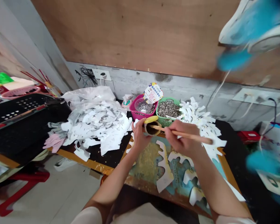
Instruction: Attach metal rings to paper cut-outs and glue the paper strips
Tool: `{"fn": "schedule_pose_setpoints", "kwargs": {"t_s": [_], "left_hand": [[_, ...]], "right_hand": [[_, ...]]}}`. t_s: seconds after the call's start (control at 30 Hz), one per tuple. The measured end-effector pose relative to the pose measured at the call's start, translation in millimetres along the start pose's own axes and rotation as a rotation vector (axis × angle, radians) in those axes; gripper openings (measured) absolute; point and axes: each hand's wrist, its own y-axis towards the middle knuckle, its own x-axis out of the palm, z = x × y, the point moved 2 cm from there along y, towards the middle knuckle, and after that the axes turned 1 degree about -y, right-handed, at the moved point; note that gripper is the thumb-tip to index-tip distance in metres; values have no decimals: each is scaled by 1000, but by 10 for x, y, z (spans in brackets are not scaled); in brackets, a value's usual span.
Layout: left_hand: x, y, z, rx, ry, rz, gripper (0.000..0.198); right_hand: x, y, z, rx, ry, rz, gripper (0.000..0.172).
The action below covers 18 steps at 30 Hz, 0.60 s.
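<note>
My left hand (139,135) is wrapped round a small jar (148,132), whose mouth tilts toward me; a yellow lid or rim piece (151,119) shows at its top. With my right hand (185,138) I grip a wooden-handled brush (198,137), its working end down inside the jar and hidden there. Below my hands lies a stained board (144,163) bearing several cut white paper pieces (164,168) with notched edges and yellowish smears. Just beyond the jar stand a pink basket (133,109) and a green basket (169,99), both holding small shiny metal parts.
A big heap of white paper scraps (100,119) covers the left of the table, with pink-grey gloves (54,141) beside it. More cut paper (204,121) is piled at right. A blurred blue fan (254,28) hangs upper right. A red stool (21,189) stands lower left.
</note>
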Motion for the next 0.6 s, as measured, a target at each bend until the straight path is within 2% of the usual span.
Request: {"fn": "schedule_pose_setpoints", "kwargs": {"t_s": [0.1,0.2,0.3,0.37,0.47,0.53,0.6], "left_hand": [[-34,31,44,35,25,71,65],[-80,99,30,60,16,127,65],[-137,189,-10,50,47,128,70],[-167,231,-29,46,67,130,68],[-188,249,-45,55,78,154,59],[-189,238,-52,57,89,155,57],[-186,220,-58,58,96,139,60]], "right_hand": [[223,44,36,-66,-86,-79,22],[299,43,125,25,-8,-72,24],[282,55,149,101,118,-8,29],[287,87,120,60,86,24,30],[353,147,76,-16,-24,-4,27],[402,176,90,25,-29,-28,24],[434,181,141,127,41,-18,26]]}}
